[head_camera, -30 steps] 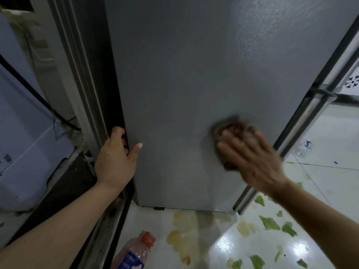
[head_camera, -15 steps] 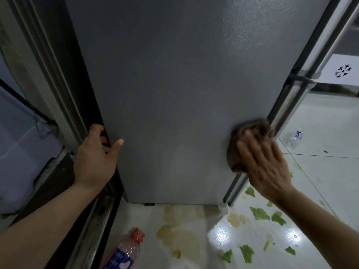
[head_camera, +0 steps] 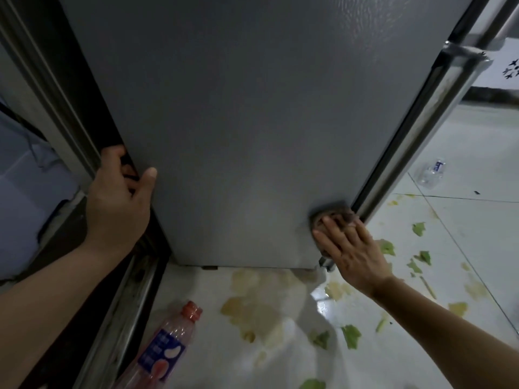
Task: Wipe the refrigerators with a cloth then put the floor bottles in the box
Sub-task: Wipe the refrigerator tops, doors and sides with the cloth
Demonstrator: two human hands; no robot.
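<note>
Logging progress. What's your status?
Left hand grips the fridge edge. Right hand presses the cloth flat, low on the fridge. Two bottles on the floor.

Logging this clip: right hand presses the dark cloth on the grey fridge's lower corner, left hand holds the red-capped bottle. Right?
Not quite. In the head view the left hand grips the grey refrigerator's rear edge; the red-capped plastic bottle lies on the floor, untouched.

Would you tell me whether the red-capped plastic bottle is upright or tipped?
Tipped: the red-capped plastic bottle lies on its side on the white tiled floor.
</note>
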